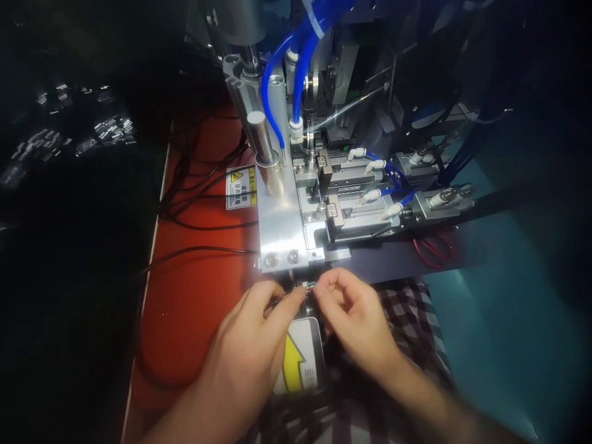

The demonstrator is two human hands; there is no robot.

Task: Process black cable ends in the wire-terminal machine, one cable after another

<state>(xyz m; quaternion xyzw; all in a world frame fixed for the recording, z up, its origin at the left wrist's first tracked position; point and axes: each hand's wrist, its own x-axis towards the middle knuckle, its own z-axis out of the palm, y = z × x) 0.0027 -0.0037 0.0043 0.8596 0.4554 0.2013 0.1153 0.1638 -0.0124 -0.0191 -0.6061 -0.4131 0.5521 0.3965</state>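
Just in front of the machine's metal block, both hands meet over a short bundle of thin coloured wires. My left hand is closed in a pinch on the cable end from which the wires come out. Dark cable shows between its thumb and forefinger. My right hand pinches the wire tips between thumb and fingers, to the right of the left fingertips. The fingers partly cover the wires, so their exact ends are hidden.
Black cables run across the orange-red table at left. Pneumatic cylinders with blue air tubes stand behind the hands. A yellow arrow label lies below them. Checked cloth is at lower right. Shiny small pieces lie far left.
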